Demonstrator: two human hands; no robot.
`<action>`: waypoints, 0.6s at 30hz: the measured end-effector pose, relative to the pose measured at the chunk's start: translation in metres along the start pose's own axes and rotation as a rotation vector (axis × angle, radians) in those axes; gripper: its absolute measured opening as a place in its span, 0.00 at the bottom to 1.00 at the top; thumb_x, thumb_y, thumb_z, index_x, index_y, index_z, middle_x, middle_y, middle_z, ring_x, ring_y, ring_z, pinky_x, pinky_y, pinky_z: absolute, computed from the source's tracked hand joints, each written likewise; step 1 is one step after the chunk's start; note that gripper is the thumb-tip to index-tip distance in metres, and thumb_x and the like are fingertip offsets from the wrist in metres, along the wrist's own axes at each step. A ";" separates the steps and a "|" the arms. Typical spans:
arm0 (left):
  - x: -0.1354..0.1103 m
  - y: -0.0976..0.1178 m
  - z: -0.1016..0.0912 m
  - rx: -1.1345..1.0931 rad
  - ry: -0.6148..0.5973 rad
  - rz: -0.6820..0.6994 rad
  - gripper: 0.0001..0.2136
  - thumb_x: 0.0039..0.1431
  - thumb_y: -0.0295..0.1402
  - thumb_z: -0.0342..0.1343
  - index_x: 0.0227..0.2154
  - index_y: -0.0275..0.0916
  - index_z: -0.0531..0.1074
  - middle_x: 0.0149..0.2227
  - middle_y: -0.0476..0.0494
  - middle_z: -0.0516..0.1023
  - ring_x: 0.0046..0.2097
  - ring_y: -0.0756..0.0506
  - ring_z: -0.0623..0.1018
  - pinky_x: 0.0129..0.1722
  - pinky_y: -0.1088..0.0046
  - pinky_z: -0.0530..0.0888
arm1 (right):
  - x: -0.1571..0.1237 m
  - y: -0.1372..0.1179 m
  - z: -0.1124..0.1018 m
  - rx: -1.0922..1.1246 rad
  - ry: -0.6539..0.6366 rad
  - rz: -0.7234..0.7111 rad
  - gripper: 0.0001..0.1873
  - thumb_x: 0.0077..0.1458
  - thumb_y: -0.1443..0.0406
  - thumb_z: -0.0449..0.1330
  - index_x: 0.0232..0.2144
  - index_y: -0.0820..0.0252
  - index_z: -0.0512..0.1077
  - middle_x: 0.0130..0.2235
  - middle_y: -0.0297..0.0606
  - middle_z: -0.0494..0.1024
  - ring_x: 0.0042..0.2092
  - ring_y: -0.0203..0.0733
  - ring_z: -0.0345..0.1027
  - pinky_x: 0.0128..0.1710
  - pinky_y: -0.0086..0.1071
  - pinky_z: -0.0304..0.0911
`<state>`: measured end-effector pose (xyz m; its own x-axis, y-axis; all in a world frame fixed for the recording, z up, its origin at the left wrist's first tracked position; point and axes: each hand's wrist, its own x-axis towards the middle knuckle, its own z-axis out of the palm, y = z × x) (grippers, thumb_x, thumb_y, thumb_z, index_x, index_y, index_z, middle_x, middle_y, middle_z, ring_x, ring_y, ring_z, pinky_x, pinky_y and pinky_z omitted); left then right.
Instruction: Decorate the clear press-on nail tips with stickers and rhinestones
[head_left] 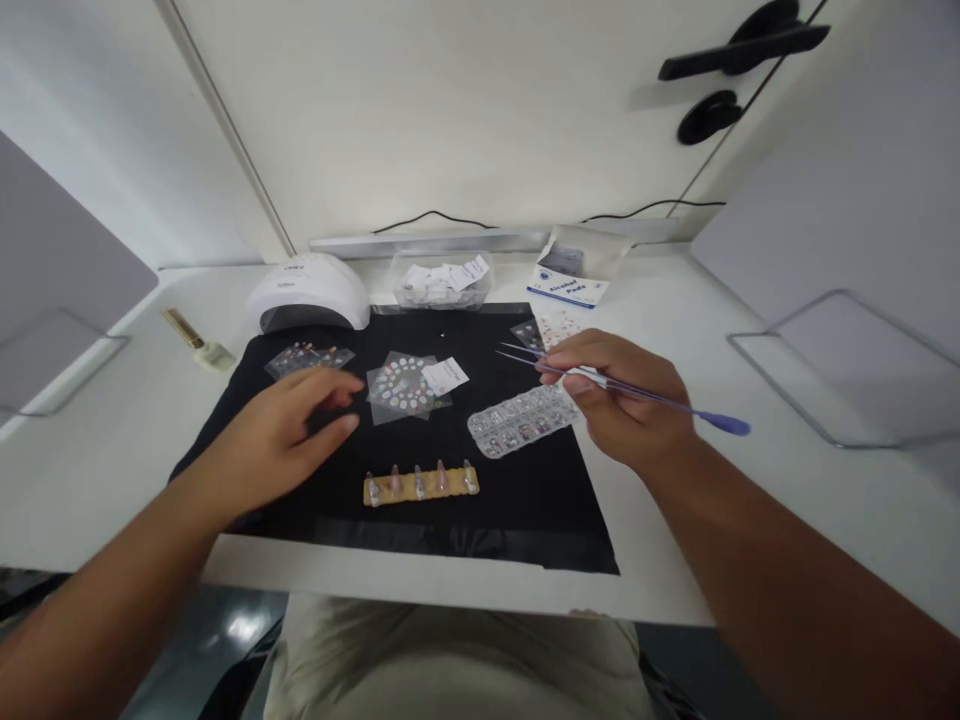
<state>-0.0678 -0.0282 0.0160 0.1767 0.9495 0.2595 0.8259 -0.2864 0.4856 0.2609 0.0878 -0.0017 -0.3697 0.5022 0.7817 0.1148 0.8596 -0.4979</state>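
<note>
My right hand (626,400) grips a pair of purple tweezers (652,394), their thin tips apart and pointing left over the black mat (525,520). A paddle-shaped end sticks out behind the hand, and something white shows at the fingers. Below that hand lies a clear compartment case (517,422) of small gems. Over the mat's left side, my left hand (277,430) is empty, thumb and fingers apart. Close to its fingertips are clear sheets with round decorations (401,388), partly under a white packet (445,376). Several decorated nail tips (418,483) stand on a tan strip (431,487) in front.
A white nail lamp (309,290) stands at the back left, near a nail polish bottle (202,342). Behind the mat are a clear box of white packets (442,280) and an alcohol pads box (570,280). More decoration sheets (311,357) lie at the mat's left.
</note>
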 end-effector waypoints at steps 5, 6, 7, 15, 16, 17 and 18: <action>0.074 -0.016 0.031 0.121 -0.200 0.116 0.30 0.57 0.42 0.62 0.62 0.42 0.67 0.64 0.36 0.68 0.63 0.31 0.66 0.62 0.46 0.63 | 0.001 0.002 -0.004 -0.061 -0.009 -0.030 0.09 0.62 0.64 0.59 0.43 0.48 0.79 0.34 0.38 0.81 0.33 0.45 0.76 0.33 0.40 0.71; 0.076 -0.019 0.037 0.136 -0.238 0.126 0.34 0.55 0.43 0.64 0.64 0.44 0.64 0.68 0.36 0.63 0.66 0.29 0.62 0.63 0.44 0.60 | 0.001 0.000 -0.005 -0.071 -0.021 -0.043 0.11 0.62 0.65 0.59 0.44 0.48 0.78 0.34 0.38 0.81 0.34 0.45 0.76 0.34 0.40 0.71; 0.075 -0.022 0.041 0.149 -0.272 0.132 0.37 0.54 0.45 0.65 0.66 0.45 0.61 0.70 0.38 0.59 0.68 0.28 0.59 0.64 0.43 0.59 | 0.002 -0.001 -0.005 -0.080 -0.036 -0.056 0.12 0.61 0.67 0.59 0.45 0.48 0.78 0.34 0.38 0.81 0.34 0.45 0.76 0.34 0.40 0.72; 0.072 -0.031 0.049 0.219 -0.337 0.145 0.36 0.57 0.45 0.63 0.67 0.51 0.59 0.68 0.41 0.65 0.64 0.30 0.63 0.62 0.41 0.58 | 0.000 -0.013 -0.004 -0.118 -0.124 -0.109 0.16 0.58 0.69 0.61 0.48 0.49 0.77 0.37 0.42 0.83 0.35 0.46 0.78 0.32 0.39 0.75; 0.073 -0.030 0.049 0.225 -0.331 0.150 0.34 0.58 0.45 0.63 0.66 0.51 0.60 0.66 0.41 0.67 0.63 0.30 0.65 0.61 0.41 0.59 | -0.001 -0.013 -0.003 -0.123 -0.112 -0.114 0.17 0.58 0.70 0.61 0.48 0.50 0.77 0.37 0.42 0.83 0.36 0.47 0.79 0.33 0.40 0.75; 0.074 -0.029 0.048 0.230 -0.323 0.155 0.33 0.58 0.45 0.63 0.65 0.50 0.61 0.65 0.40 0.69 0.62 0.31 0.66 0.60 0.42 0.61 | -0.002 -0.011 -0.003 -0.127 -0.099 -0.120 0.17 0.58 0.70 0.61 0.49 0.51 0.77 0.37 0.43 0.83 0.36 0.48 0.79 0.33 0.40 0.76; 0.075 -0.028 0.048 0.234 -0.314 0.160 0.31 0.59 0.44 0.62 0.64 0.49 0.63 0.63 0.40 0.70 0.60 0.31 0.67 0.59 0.43 0.62 | -0.002 -0.010 -0.003 -0.129 -0.086 -0.129 0.18 0.58 0.71 0.60 0.49 0.51 0.77 0.37 0.43 0.83 0.37 0.48 0.79 0.33 0.41 0.76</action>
<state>-0.0517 0.0576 -0.0181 0.4371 0.8989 0.0311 0.8677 -0.4306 0.2482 0.2633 0.0781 0.0030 -0.4657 0.3822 0.7981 0.1762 0.9239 -0.3396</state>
